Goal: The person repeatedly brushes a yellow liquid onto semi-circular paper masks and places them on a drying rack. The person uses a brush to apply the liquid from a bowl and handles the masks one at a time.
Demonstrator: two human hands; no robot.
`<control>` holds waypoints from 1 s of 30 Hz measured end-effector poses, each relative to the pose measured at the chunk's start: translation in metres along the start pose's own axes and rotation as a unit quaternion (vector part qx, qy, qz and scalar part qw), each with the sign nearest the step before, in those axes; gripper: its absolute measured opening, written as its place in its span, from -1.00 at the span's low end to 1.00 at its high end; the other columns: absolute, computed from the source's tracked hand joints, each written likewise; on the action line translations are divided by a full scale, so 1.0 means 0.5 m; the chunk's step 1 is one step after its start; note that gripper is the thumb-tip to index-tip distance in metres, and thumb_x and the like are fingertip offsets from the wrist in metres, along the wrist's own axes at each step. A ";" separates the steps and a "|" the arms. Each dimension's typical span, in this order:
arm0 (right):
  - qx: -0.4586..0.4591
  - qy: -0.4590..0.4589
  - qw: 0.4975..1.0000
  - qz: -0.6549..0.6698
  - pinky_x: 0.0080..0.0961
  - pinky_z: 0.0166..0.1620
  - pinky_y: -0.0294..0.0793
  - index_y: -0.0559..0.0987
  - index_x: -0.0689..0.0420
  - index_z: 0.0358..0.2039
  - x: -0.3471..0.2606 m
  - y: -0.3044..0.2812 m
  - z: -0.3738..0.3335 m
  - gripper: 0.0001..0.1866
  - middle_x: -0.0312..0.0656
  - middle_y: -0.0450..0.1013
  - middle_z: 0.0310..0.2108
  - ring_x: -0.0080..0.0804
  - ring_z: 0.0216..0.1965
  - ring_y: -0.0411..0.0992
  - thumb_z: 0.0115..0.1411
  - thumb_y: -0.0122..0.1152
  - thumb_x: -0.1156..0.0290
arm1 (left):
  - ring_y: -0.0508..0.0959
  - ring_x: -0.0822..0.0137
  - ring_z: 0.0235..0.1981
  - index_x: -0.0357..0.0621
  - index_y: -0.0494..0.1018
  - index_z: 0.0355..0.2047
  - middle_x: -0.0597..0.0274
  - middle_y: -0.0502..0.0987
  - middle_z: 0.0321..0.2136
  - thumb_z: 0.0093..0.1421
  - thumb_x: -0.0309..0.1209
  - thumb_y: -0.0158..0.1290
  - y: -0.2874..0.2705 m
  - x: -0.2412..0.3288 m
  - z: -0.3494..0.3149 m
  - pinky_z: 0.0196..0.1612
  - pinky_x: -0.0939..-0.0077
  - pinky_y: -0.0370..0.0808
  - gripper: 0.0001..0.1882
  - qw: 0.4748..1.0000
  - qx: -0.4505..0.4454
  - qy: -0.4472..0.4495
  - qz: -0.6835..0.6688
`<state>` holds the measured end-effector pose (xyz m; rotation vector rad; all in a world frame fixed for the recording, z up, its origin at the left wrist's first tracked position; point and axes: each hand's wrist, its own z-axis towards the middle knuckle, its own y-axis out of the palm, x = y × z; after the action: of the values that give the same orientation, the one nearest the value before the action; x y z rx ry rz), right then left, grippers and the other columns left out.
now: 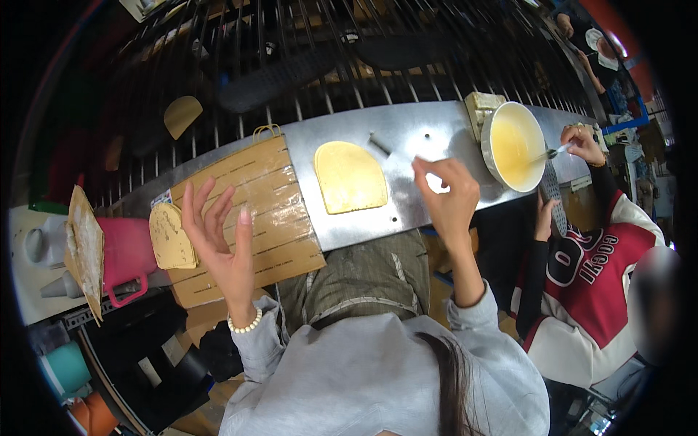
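My left hand [222,240] is open, fingers spread, beside a small stack of tan arch-shaped pieces [173,236] with dark smudges. The stack lies on the left part of a brown cardboard sheet [269,196]. My right hand [452,200] hovers over the metal worktop [363,236], its thumb and fingertips drawn together in a pinch; whether anything is between them I cannot make out. Between my hands, a flat pale-yellow arch-shaped piece [350,178] lies on the worktop, its rounded end away from me. Beyond it is a small grey rod-like object [379,144].
At right, a co-worker's hand [582,144] holds a brush in a white bowl [515,120] of yellow liquid; their other hand [547,216] grips a dark perforated piece [556,202]. A pink jug [127,251] stands far left. Metal bars [327,91] run along the back.
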<state>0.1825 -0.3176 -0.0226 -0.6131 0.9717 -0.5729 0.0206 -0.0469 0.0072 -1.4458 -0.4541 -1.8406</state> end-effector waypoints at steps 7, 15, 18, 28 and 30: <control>0.026 -0.030 0.999 -0.026 -0.32 -0.35 0.49 0.82 0.01 -0.30 -0.008 0.048 0.030 -0.88 -0.26 0.59 -0.43 -0.27 -0.39 0.54 0.13 0.51 0.35 | 0.49 0.02 0.25 -0.15 0.02 0.51 -0.12 0.30 0.34 0.30 -0.60 0.17 0.005 0.008 -0.003 0.33 0.14 0.38 -0.15 1.000 -0.007 0.004 -0.004; -0.018 -0.131 0.990 -0.052 -0.37 -0.35 0.51 0.81 -0.01 -0.30 -0.018 0.122 0.069 -0.87 -0.31 0.57 -0.41 -0.33 -0.36 0.52 0.13 0.50 0.31 | 0.50 0.03 0.26 -0.16 0.00 0.51 -0.12 0.30 0.34 0.30 -0.59 0.17 0.003 0.006 -0.008 0.34 0.13 0.37 -0.15 1.000 -0.006 -0.005 0.002; 0.016 -0.084 0.996 -0.027 -0.33 -0.32 0.52 0.80 -0.01 -0.31 -0.018 0.106 0.079 -0.88 -0.29 0.59 -0.40 -0.32 -0.34 0.55 0.15 0.48 0.30 | 0.49 0.03 0.26 -0.16 0.00 0.51 -0.12 0.30 0.34 0.30 -0.58 0.18 0.000 0.006 -0.003 0.35 0.13 0.37 -0.14 1.000 -0.007 0.002 -0.003; -0.044 0.222 0.960 0.165 -0.52 -0.29 0.46 0.77 0.22 -0.13 0.012 0.013 0.009 -0.72 -0.25 0.62 -0.38 -0.54 -0.36 0.49 0.27 0.41 0.28 | 0.22 -0.10 0.45 -0.14 -0.07 0.55 -0.17 0.19 0.42 -0.05 -0.25 0.52 0.073 -0.001 0.012 0.47 -0.01 0.17 0.28 0.970 -0.203 0.072 0.112; -0.079 0.308 0.912 0.260 -0.58 -0.30 0.36 0.74 0.28 -0.06 0.010 -0.002 -0.023 -0.67 -0.31 0.60 -0.38 -0.65 -0.36 0.41 0.33 0.36 0.28 | 0.16 -0.16 0.48 -0.12 -0.08 0.56 -0.19 0.15 0.45 -0.14 -0.16 0.57 0.106 -0.017 0.023 0.49 -0.06 0.12 0.38 0.944 -0.269 0.101 0.165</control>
<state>0.1745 -0.3243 -0.0298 -0.2841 1.7237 -0.2000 0.0676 -0.0716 -0.0058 -1.5359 0.4070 -1.8810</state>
